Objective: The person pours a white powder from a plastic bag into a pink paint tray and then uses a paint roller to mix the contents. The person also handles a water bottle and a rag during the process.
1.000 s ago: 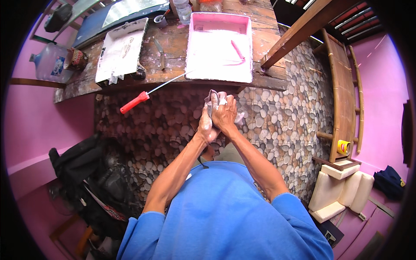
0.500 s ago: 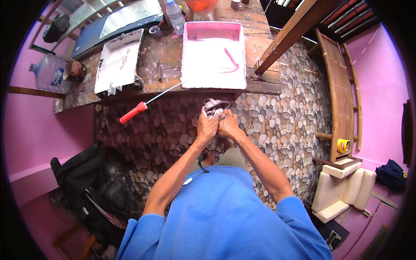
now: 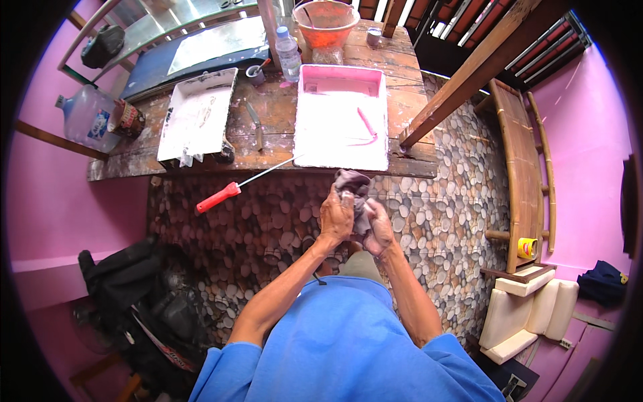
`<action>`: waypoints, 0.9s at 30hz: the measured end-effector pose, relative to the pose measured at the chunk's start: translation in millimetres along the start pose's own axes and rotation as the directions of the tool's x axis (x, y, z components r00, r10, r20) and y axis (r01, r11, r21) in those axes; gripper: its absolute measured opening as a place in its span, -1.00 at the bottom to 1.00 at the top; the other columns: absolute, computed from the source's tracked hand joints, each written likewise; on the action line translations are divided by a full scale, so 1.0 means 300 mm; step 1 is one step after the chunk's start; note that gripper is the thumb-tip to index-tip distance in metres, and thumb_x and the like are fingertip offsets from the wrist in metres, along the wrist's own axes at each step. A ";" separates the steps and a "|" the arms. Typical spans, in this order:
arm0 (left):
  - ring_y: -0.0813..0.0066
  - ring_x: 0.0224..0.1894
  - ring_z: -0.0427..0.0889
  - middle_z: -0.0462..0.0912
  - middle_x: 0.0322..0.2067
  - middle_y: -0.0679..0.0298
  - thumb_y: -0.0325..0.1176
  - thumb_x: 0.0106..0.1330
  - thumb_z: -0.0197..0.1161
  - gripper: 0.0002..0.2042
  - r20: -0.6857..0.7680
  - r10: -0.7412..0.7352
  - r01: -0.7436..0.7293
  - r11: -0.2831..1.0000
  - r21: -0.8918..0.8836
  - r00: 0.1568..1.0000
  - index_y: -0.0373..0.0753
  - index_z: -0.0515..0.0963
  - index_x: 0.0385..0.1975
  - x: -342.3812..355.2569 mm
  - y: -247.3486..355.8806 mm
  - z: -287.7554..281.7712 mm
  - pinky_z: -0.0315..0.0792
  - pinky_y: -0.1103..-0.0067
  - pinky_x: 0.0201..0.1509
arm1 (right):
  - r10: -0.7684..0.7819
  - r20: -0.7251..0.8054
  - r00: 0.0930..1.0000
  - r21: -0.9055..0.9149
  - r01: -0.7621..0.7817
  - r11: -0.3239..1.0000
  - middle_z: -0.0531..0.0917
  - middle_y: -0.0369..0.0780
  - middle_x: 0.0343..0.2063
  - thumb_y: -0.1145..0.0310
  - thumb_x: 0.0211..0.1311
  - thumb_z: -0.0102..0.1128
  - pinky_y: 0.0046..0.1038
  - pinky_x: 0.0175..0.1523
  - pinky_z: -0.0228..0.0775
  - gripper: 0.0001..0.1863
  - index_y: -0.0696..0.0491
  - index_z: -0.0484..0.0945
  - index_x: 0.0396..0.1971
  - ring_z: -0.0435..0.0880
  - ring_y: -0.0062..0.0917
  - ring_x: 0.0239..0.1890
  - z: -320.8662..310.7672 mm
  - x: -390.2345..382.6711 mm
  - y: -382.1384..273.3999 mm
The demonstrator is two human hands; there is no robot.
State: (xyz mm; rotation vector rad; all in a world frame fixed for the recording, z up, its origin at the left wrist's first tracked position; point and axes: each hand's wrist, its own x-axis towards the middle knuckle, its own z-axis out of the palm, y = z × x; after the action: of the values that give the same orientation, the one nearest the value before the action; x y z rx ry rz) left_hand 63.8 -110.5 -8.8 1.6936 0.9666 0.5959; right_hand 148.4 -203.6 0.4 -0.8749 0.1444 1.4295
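Observation:
A crumpled dark greyish rag point(image 3: 353, 182) is between my two hands, just in front of the table's near edge. My left hand point(image 3: 336, 216) is closed round its left side, and the top of the rag bulges out above the fingers. My right hand point(image 3: 380, 231) grips the lower right part of the cloth, its palm side partly showing. Beyond the hands stands a pink-rimmed paint tray point(image 3: 385, 151) with white paint and a pink stick-like piece point(image 3: 366, 122) inside. A roller frame with a red handle point(image 3: 218, 197) rests on the tray's left corner, its handle overhanging the table edge.
On the wooden table point(image 3: 268, 157) are a second, stained white tray point(image 3: 194, 120), a knife point(image 3: 255, 127), a water bottle point(image 3: 288, 57), a small cup point(image 3: 255, 75) and an orange basin point(image 3: 328, 30). A wooden post point(image 3: 462, 74) rises at right; a bamboo bench point(image 3: 526, 174) stands beyond.
My hands and the rag have shifted slightly right. My right hand has turned and moved down the cloth, spreading it longer. The view has tilted up, showing more of the table.

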 end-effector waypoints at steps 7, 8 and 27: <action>0.00 0.20 0.21 0.24 0.13 -0.07 -0.28 0.09 0.16 -0.41 0.407 0.300 -0.364 0.927 0.088 0.863 -0.35 0.21 0.14 0.011 0.021 0.061 0.07 0.21 0.28 | -0.490 -0.119 0.864 -0.295 0.440 0.848 0.50 -0.29 -0.10 0.28 0.42 -0.18 -0.55 0.06 0.37 -0.69 0.05 0.36 0.06 0.49 -0.63 -0.04 -0.053 -0.026 -0.036; -0.01 0.23 0.17 0.19 0.16 -0.08 -0.28 0.08 0.16 -0.37 0.375 0.280 -0.326 0.943 0.065 0.884 -0.33 0.18 0.18 0.027 0.042 0.058 0.04 0.22 0.30 | -0.536 -0.093 0.839 -0.347 0.477 0.807 0.51 -0.29 -0.12 0.30 0.42 -0.17 -0.55 0.03 0.39 -0.70 0.05 0.36 0.05 0.50 -0.64 -0.07 -0.037 -0.011 -0.069; 0.53 -0.37 0.64 0.66 -0.37 0.17 -0.41 0.25 0.14 -0.78 -0.254 0.147 -0.064 0.949 0.308 0.956 -0.33 0.51 -0.14 1.162 0.050 -0.459 0.50 0.59 -0.30 | -0.905 -0.264 0.332 -0.905 0.239 0.352 0.20 0.08 0.24 -0.22 0.01 0.20 -0.36 0.33 0.04 0.05 0.29 0.03 0.27 0.18 -0.19 0.30 0.053 1.084 -1.265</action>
State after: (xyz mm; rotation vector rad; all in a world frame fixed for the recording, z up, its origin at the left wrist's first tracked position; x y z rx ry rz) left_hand 153.3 252.1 25.7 1.9753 1.2155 0.8046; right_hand 542.9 103.5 -10.7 -1.9721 -0.2118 0.1102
